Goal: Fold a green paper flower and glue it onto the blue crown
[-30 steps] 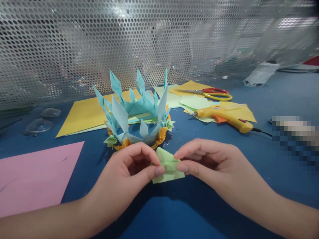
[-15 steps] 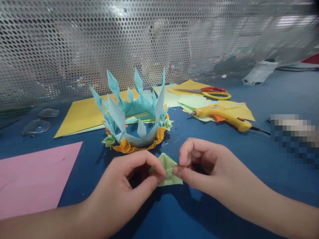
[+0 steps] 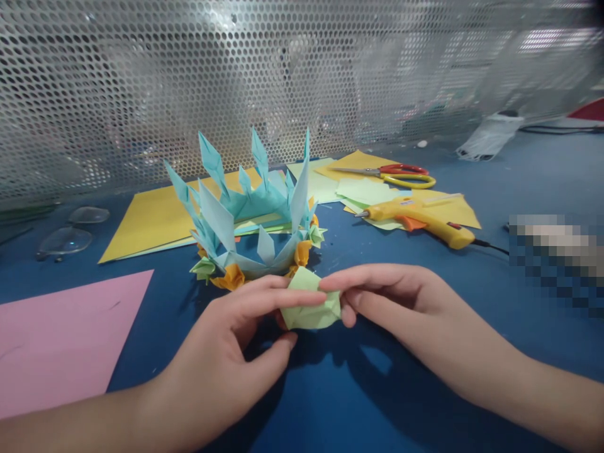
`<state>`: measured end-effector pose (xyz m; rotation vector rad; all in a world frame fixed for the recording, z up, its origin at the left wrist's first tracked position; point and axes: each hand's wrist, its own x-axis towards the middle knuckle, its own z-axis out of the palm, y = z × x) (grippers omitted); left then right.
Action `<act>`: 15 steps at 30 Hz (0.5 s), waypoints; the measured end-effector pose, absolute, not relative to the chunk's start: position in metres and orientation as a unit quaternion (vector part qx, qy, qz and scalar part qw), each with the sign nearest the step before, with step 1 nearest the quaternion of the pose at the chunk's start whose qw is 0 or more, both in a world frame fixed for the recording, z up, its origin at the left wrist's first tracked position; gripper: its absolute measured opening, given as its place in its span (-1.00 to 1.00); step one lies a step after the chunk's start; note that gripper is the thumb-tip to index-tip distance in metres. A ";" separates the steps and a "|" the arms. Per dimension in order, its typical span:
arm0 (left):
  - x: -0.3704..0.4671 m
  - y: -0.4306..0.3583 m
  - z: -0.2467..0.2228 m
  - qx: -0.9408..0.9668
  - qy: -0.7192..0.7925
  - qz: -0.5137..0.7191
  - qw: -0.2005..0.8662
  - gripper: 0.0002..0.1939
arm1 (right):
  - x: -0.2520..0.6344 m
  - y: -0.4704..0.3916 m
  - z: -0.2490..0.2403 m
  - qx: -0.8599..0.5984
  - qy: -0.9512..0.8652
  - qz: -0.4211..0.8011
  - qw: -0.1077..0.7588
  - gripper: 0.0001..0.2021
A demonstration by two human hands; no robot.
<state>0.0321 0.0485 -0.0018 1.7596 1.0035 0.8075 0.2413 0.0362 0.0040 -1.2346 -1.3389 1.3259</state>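
1. Blue table (image 3: 406, 402): perforated panel (image 3: 236, 75) along its far side; blue surface between right hand (image 3: 415, 296) and glue gun (image 3: 434, 223).
2. Blue paper crown (image 3: 216, 214): just beyond the fingers.
3. Left hand (image 3: 226, 333): forefinger straight across folded green paper (image 3: 309, 319), thumb apart.
4. The folded green paper: held between both hands, right fingers pinching its edge.

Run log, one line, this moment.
left hand: holding folded green paper | right hand: holding its right side | beyond: blue paper crown, glue gun, scissors
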 end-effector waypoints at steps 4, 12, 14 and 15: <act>0.031 0.047 -0.001 0.705 0.379 0.347 0.489 -0.48 | 0.241 0.033 0.002 -0.492 -0.555 0.528 0.415 -0.77; 0.031 0.049 0.000 0.666 0.381 0.347 0.539 -0.66 | 0.238 0.032 -0.002 -0.487 -0.617 0.442 0.432 -0.84; 0.031 0.047 0.000 0.656 0.367 0.349 0.560 -0.60 | 0.238 0.030 -0.001 -0.480 -0.635 0.381 0.470 -0.84; 0.030 0.046 0.000 0.649 0.362 0.352 0.569 -0.57 | 0.237 0.030 0.000 -0.474 -0.643 0.353 0.487 -0.84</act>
